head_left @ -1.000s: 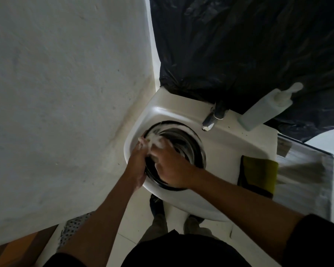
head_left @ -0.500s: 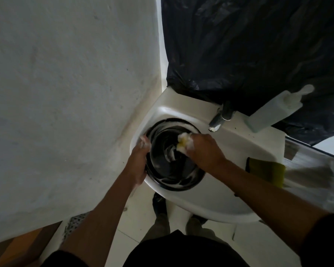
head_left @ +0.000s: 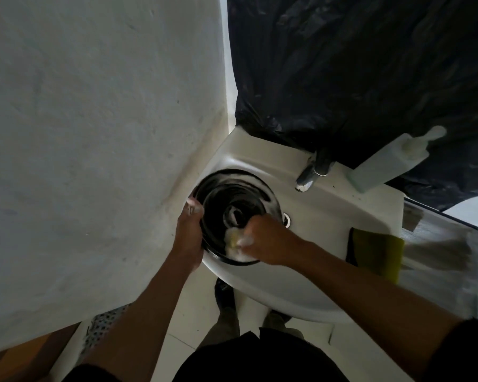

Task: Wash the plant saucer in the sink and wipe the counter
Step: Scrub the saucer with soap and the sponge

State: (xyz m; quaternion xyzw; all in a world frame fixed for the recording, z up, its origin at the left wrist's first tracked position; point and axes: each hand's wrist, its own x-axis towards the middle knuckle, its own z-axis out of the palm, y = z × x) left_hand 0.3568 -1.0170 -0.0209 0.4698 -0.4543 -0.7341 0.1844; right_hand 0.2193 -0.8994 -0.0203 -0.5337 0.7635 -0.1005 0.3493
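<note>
subject: black round plant saucer, centre-left of the frame, in the left part of the white sink. being round, it has no long axis. its open face is turned up toward the camera, and white foam streaks its rim and inner rings.

left hand: comes in from the lower left with the forearm straight. its grip is closed on the saucer's left rim, and there is foam on the fingertips.

right hand: reaches in from the lower right with the knuckles up. its grip is closed round a foamy yellow sponge, which is pressed to the saucer's near inner wall.

sink: holds the saucer; a round metal-ringed hole shows just right of it. a chrome tap stands on the far rim.

surroundings: a pale pump bottle stands right of the tap. a yellow-green cloth lies at the sink's right edge, touching the grey counter. black plastic sheeting hangs at the upper right, and a white wall fills the left.
</note>
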